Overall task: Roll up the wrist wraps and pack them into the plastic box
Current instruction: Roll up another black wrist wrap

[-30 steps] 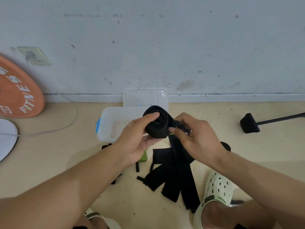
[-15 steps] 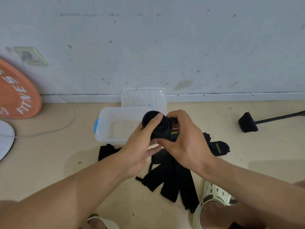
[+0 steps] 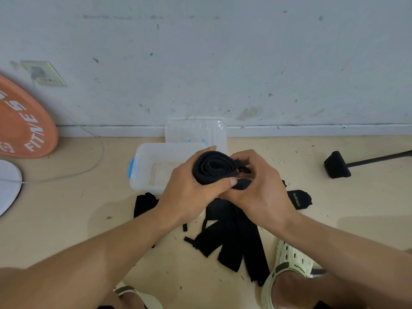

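Left hand [image 3: 189, 188] grips rolled wrist wrap [image 3: 213, 169]; right hand [image 3: 259, 186] pinches its loose end. Roll held above open plastic box [image 3: 145, 166] by the wall. Loose wraps [image 3: 231, 237] on floor [image 3: 367, 208].

Plastic box [image 3: 153, 168] sits on the floor ahead of me, its lid [image 3: 196, 132] behind it against the wall. My left hand [image 3: 189, 192] and right hand [image 3: 260, 192] meet in front of the box, the rolled wrap [image 3: 214, 169] between them. Loose wraps [image 3: 231, 239] lie on the floor under my hands, nearer to me than the box. Weight plate [image 3: 24, 126] leans on the wall far left. Padded bar end [image 3: 336, 165] lies on the floor to the right. My sandal [image 3: 287, 262] is just right of the loose wraps.
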`<move>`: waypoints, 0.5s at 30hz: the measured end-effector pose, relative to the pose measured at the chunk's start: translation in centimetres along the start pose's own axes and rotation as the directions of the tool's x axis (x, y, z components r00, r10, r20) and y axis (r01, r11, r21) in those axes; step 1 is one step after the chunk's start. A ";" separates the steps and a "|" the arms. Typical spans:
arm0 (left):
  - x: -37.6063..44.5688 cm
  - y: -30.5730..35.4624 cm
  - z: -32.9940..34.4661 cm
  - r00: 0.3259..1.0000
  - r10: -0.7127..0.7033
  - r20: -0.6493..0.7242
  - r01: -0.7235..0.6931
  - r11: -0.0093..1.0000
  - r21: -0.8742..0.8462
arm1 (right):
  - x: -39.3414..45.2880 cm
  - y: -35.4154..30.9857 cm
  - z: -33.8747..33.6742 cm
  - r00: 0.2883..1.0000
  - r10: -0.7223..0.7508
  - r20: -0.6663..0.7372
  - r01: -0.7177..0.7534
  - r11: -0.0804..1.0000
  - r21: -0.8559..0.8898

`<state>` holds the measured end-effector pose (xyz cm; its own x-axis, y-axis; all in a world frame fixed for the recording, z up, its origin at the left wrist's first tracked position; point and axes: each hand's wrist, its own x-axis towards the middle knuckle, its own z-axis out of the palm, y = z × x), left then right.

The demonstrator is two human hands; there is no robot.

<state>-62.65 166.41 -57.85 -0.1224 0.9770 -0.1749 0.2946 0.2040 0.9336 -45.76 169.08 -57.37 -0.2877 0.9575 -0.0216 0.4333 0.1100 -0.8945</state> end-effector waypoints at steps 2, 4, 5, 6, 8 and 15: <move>-0.1 -0.1 0.0 1.000 0.020 0.006 -0.019 1.000 -0.003 | -0.2 -0.2 0.1 1.000 0.020 -0.005 -0.020 1.000 0.012; -0.2 -0.1 0.0 0.999 0.035 0.007 -0.035 0.999 0.005 | -0.3 -0.3 0.1 0.999 0.037 -0.004 -0.037 0.999 0.021; -0.2 0.1 0.0 0.999 0.037 0.006 -0.037 0.999 0.009 | -0.2 -0.2 0.1 0.999 0.043 -0.006 -0.043 0.999 0.022; -0.3 0.2 0.1 0.999 0.038 0.002 -0.038 0.999 0.008 | -0.1 -0.2 0.1 0.999 0.048 -0.008 -0.048 0.999 0.023; -0.2 0.2 0.2 0.999 0.036 -0.006 -0.036 0.999 0.009 | 0.0 -0.2 0.1 0.999 0.054 -0.003 -0.054 0.998 0.022; 0.1 -0.2 0.4 1.000 -0.006 -0.005 0.006 0.999 0.037 | -0.1 0.2 0.1 0.998 0.053 0.014 -0.054 0.999 0.011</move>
<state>-62.36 166.50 -58.22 -0.1289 0.9755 -0.1785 0.3290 0.2119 0.9203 -45.78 169.01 -57.61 -0.2759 0.9582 -0.0755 0.4383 0.0556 -0.8971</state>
